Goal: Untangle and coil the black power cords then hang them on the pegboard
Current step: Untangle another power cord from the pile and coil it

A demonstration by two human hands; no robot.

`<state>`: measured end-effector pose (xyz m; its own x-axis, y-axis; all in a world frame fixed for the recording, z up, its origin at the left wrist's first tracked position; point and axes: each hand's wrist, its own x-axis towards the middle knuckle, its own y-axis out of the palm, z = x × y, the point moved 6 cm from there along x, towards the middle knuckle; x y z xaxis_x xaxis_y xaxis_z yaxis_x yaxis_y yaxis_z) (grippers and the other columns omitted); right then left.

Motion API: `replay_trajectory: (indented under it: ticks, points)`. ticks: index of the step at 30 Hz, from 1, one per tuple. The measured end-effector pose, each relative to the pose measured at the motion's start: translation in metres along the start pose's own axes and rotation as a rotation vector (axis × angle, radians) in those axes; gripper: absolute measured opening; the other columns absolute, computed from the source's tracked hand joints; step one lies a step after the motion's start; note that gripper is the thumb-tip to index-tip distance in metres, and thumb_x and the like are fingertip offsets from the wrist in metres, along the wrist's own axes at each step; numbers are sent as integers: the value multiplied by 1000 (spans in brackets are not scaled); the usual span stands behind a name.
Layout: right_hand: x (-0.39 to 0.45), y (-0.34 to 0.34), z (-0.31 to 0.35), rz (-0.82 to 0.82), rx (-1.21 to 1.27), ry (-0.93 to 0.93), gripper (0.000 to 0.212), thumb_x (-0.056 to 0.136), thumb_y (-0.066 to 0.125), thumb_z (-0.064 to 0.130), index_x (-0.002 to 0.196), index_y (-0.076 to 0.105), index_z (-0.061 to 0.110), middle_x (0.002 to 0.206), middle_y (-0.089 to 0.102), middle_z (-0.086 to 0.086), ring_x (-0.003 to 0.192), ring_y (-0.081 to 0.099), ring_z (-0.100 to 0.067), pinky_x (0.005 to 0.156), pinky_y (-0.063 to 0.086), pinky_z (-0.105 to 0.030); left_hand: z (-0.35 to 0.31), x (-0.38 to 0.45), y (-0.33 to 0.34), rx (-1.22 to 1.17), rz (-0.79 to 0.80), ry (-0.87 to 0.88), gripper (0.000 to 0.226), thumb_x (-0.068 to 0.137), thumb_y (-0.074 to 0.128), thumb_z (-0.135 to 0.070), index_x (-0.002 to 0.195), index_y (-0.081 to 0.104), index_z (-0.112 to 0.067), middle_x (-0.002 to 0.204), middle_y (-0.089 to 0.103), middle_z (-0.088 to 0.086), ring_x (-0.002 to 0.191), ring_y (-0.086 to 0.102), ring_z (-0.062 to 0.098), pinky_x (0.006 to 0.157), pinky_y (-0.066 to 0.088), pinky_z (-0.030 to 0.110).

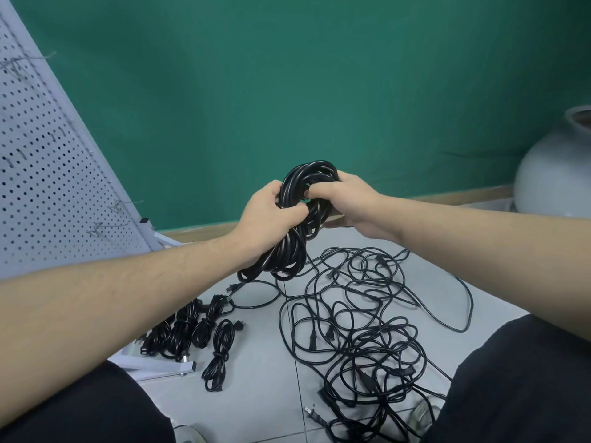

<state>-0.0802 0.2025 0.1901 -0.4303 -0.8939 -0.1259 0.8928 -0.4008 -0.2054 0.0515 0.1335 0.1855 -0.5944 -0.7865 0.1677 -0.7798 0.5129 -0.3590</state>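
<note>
A thick coil of black power cord [302, 187] is held up in front of the green wall. My left hand [268, 219] grips its left side and lower loops, and my right hand [348, 203] holds the right side with fingers hooked through the coil's middle. A loose end trails from the coil down to the floor. On the tiles below right lies a tangled heap of black cords [361, 330] with several plugs showing. Several coiled, tied cords [192, 330] lie on the floor at lower left. The white pegboard [41, 187] leans at the left with wire hooks on it.
The pegboard's white metal foot [160, 366] runs under the coiled cords. A large grey round pot [556, 174] stands at the right by the wall. My knees in black trousers frame the bottom corners. A wooden skirting runs along the green wall.
</note>
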Motion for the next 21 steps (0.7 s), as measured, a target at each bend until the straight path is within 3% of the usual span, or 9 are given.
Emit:
replay_trajectory:
  ticks: [5,10,15,18,21]
  points:
    - [3,9,-4,-36,147,44,14,87,61,11,94,67,21,81,68,-2,72,63,-21,82,59,-42,1,0,-1,-25,11,2,15,88,75,-20,99,65,-21,82,71,-8,71,67,5,69,52,21]
    - [6,6,-6,-100,191,7,19,87,63,10,102,70,17,81,73,1,63,67,-11,65,60,-29,-1,-1,0,-27,39,-21,41,78,88,-36,108,64,-20,98,75,-3,86,73,9,74,57,19]
    - [8,12,-15,-18,210,18,16,87,65,15,101,70,21,89,73,0,79,65,-19,84,60,-42,-1,2,3,84,80,-59,46,70,91,-38,104,64,-23,94,74,-7,83,73,8,80,58,29]
    - [2,19,-16,175,314,65,20,90,58,26,106,68,22,102,70,-4,93,60,-24,100,51,-52,6,6,3,63,121,-105,42,72,88,-39,105,67,-24,95,77,-6,88,74,11,89,59,38]
    - [-4,17,-13,335,400,52,32,91,43,31,111,63,16,110,62,-11,98,59,-28,105,47,-56,12,8,-4,-23,186,-146,39,82,84,-36,114,65,-26,107,76,-4,96,74,13,93,59,37]
